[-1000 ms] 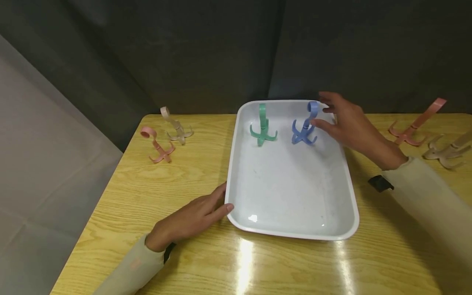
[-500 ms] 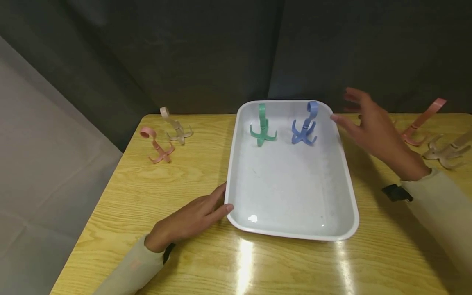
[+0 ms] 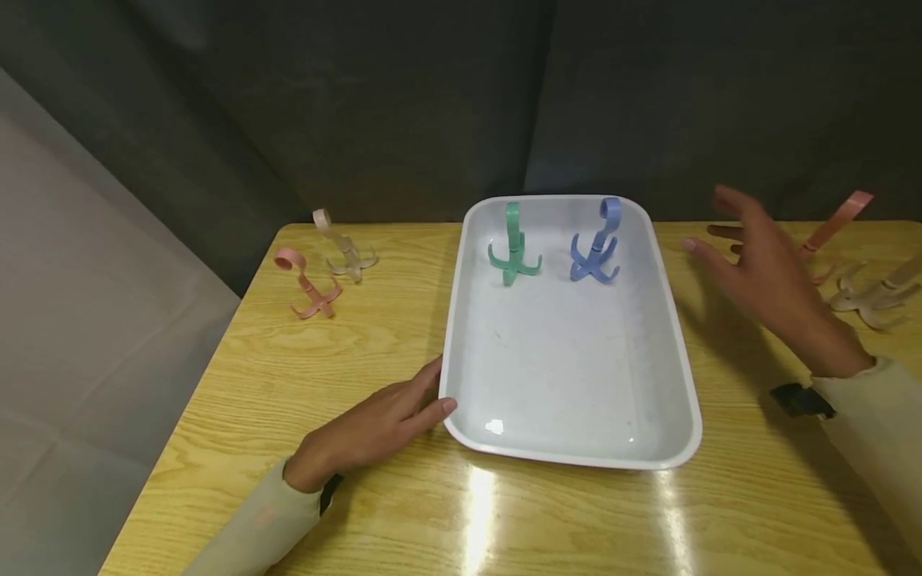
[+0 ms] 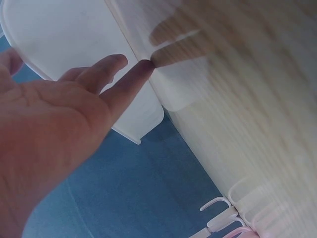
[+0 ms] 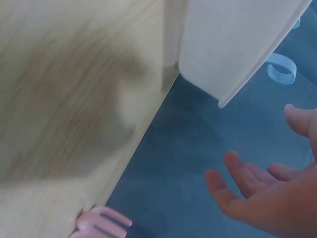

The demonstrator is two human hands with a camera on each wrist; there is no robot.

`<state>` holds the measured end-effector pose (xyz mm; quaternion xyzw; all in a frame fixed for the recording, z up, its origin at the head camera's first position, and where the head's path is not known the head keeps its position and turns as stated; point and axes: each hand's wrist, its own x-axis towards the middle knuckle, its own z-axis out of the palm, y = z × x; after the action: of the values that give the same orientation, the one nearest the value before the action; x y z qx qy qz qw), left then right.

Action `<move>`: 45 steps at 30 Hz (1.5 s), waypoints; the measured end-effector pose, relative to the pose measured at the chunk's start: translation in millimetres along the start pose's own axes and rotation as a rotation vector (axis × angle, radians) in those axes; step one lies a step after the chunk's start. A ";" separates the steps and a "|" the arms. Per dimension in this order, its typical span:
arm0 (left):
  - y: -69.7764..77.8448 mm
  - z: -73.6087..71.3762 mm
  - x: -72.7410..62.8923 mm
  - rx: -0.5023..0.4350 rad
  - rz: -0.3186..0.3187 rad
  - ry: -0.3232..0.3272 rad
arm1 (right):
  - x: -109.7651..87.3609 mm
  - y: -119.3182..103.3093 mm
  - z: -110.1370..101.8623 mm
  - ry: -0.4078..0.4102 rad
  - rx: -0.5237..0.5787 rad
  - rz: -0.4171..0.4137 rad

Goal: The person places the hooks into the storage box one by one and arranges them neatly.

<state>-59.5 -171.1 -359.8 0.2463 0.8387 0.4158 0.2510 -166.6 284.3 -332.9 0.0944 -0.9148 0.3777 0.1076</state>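
A white tray (image 3: 569,360) lies on the wooden table, with a green claw hook (image 3: 515,252) and a blue claw hook (image 3: 595,254) standing near its far end. My left hand (image 3: 370,428) rests at the tray's near left corner, thumb on the rim; its fingers stretch along the outer wall in the left wrist view. Off the tray's right side, in the air, is my right hand (image 3: 774,284), holding nothing, its fingers spread and slightly bent. Behind it stand a pink claw hook (image 3: 841,219), partly hidden, and a beige claw hook (image 3: 871,302).
To the tray's left stand another pink claw hook (image 3: 314,293) and another beige one (image 3: 349,254). A dark curtain (image 3: 403,104) hangs behind the table's far edge. A pale grey surface (image 3: 94,304) lies beyond the table's left edge.
My right hand has moved away from the blue hook to the right, past the tray's rim. The blue hook stays standing in the tray. My left hand has not moved.
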 end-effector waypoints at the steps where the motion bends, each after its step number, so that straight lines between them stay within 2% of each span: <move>1: -0.1 0.0 0.0 -0.002 0.001 -0.001 | -2.3 2.2 -1.7 0.005 0.003 0.002; 8: 0.0 -0.5 0.0 0.007 0.001 0.001 | -15.4 18.9 -13.4 0.064 0.008 0.018; 17: -0.5 0.1 0.0 0.002 0.003 -0.004 | -18.9 35.4 -26.0 0.118 -0.054 0.037; 21: -0.3 0.0 -0.3 0.012 -0.002 0.002 | -20.0 38.0 -31.2 0.138 -0.087 0.016; 27: -0.5 0.0 -0.3 0.012 -0.005 0.005 | -23.0 41.4 -36.5 0.165 -0.118 0.038; 35: -1.1 -0.2 0.0 -0.001 0.000 -0.003 | -22.2 47.3 -39.0 0.251 -0.175 0.028; 41: -1.5 -0.3 0.4 0.002 0.002 -0.003 | -20.5 52.2 -45.8 0.287 -0.118 0.086; 45: -1.5 -0.1 0.2 0.003 0.006 -0.002 | -18.2 53.0 -47.7 0.336 -0.153 0.115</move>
<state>-60.0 -171.8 -361.1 0.2497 0.8383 0.4151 0.2503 -156.6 356.8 -340.3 -0.0311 -0.9139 0.3230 0.2440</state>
